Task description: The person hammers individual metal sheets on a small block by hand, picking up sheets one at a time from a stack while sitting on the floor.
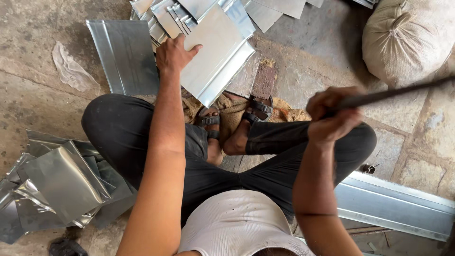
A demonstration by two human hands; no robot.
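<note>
Sheet metal work, seated cross-legged on the stone floor [303, 71]. Our left hand [173, 53] presses flat, fingers spread, on a folded galvanised sheet [215, 52] that lies tilted just beyond our sandalled feet [237, 125], its folded edge nearest them. Our right hand [332, 114] is closed tight around a dark metal rod [393, 93], raised above the right knee and blurred. More cut sheets are stacked beyond the held one [166, 14]; one flat sheet [125, 57] lies beside it at left, and a heap of bent pieces [61, 182] sits at the floor's left edge. A long channel section [393, 204] lies at right, a sack [407, 40] in the upper right corner. Judgement: for a clean blow we should keep the left fingers well back from the fold and the sheet pinned flat against the floor.
</note>
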